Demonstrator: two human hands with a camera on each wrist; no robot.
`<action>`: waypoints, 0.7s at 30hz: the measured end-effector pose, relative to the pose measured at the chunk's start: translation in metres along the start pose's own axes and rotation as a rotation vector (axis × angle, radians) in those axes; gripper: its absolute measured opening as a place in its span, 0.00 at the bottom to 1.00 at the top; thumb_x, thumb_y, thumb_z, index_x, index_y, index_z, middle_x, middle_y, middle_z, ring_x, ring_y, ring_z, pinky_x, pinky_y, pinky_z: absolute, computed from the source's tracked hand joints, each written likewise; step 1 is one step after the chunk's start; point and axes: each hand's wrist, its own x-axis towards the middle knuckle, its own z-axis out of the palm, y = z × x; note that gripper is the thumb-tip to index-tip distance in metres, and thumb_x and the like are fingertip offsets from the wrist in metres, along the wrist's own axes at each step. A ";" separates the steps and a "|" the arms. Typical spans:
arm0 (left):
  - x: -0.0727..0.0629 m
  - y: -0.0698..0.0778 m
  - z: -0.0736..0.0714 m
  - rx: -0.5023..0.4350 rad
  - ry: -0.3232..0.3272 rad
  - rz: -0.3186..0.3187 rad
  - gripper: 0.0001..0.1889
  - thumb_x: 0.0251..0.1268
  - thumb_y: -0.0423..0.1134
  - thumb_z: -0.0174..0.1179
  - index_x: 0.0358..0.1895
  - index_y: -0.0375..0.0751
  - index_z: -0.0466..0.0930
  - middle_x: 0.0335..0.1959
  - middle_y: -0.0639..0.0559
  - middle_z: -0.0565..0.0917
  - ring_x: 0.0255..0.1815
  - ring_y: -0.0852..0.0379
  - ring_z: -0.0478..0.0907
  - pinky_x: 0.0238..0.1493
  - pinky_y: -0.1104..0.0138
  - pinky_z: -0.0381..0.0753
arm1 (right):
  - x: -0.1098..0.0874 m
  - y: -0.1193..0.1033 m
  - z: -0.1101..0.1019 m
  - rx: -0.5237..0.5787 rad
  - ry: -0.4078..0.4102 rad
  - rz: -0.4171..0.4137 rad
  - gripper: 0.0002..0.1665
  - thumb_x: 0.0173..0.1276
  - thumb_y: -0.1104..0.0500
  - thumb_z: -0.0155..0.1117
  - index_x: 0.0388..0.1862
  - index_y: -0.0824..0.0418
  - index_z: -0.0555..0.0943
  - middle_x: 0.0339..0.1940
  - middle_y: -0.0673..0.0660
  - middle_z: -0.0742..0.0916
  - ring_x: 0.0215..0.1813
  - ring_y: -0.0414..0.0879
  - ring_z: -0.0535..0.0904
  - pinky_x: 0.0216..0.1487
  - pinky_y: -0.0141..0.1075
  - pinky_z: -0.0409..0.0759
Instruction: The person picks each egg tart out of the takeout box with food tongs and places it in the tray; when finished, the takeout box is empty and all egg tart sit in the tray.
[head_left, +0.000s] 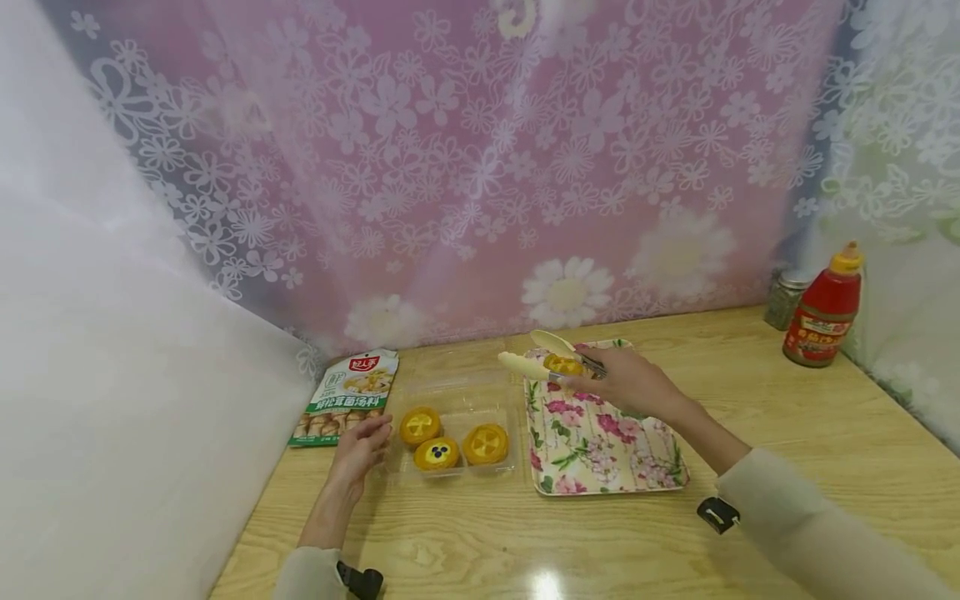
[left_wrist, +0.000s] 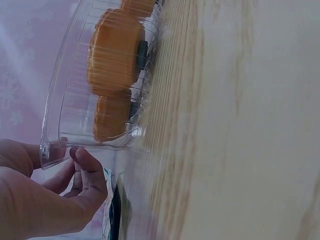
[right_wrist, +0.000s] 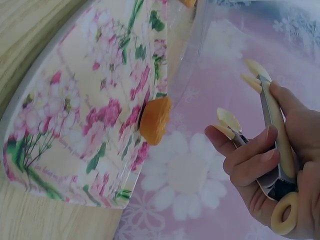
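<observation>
My right hand (head_left: 621,380) grips a pair of tongs (head_left: 525,364) with cream tips, spread apart above the far left part of a floral tray (head_left: 600,450). One egg tart (right_wrist: 156,121) lies on that tray; in the right wrist view the tongs' tips are clear of it. On the left, a clear plastic container (head_left: 468,472) holds three tarts, one (head_left: 437,453) with dark dots on a yellow top. With thumb and fingers, my left hand (left_wrist: 65,195) pinches the rim at the container's left end.
A green and white food packet (head_left: 348,396) lies beyond my left hand. At the back right stand a red sauce bottle (head_left: 823,312) with a yellow cap and a small glass jar (head_left: 787,298). A flowered curtain (head_left: 480,167) hangs behind the wooden table (head_left: 465,542).
</observation>
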 end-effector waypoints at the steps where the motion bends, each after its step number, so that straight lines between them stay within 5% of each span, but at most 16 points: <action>1: 0.000 0.001 0.000 -0.001 0.001 0.000 0.22 0.82 0.37 0.56 0.71 0.32 0.74 0.62 0.38 0.76 0.50 0.49 0.77 0.48 0.62 0.81 | 0.000 -0.003 0.002 0.011 -0.003 -0.005 0.50 0.76 0.33 0.60 0.81 0.65 0.64 0.17 0.56 0.79 0.14 0.40 0.59 0.19 0.34 0.62; 3: 0.000 0.002 0.001 -0.003 0.002 -0.001 0.22 0.82 0.37 0.56 0.71 0.32 0.74 0.62 0.38 0.76 0.49 0.50 0.77 0.47 0.62 0.81 | -0.001 -0.009 0.005 0.018 -0.008 -0.018 0.48 0.75 0.32 0.60 0.81 0.62 0.66 0.10 0.49 0.71 0.13 0.39 0.56 0.17 0.33 0.59; 14: 0.001 0.001 0.001 -0.011 0.002 -0.001 0.22 0.82 0.37 0.57 0.72 0.31 0.73 0.63 0.39 0.76 0.51 0.49 0.78 0.49 0.62 0.82 | 0.001 -0.030 0.019 -0.042 -0.050 -0.072 0.45 0.74 0.29 0.59 0.76 0.59 0.74 0.06 0.43 0.65 0.12 0.38 0.49 0.17 0.32 0.53; 21: 0.001 0.003 0.000 -0.008 -0.005 -0.008 0.22 0.82 0.38 0.56 0.72 0.32 0.73 0.63 0.40 0.75 0.53 0.47 0.77 0.49 0.62 0.82 | 0.002 -0.040 0.021 -0.140 -0.076 -0.116 0.46 0.71 0.27 0.60 0.74 0.58 0.77 0.10 0.46 0.72 0.14 0.38 0.52 0.19 0.33 0.56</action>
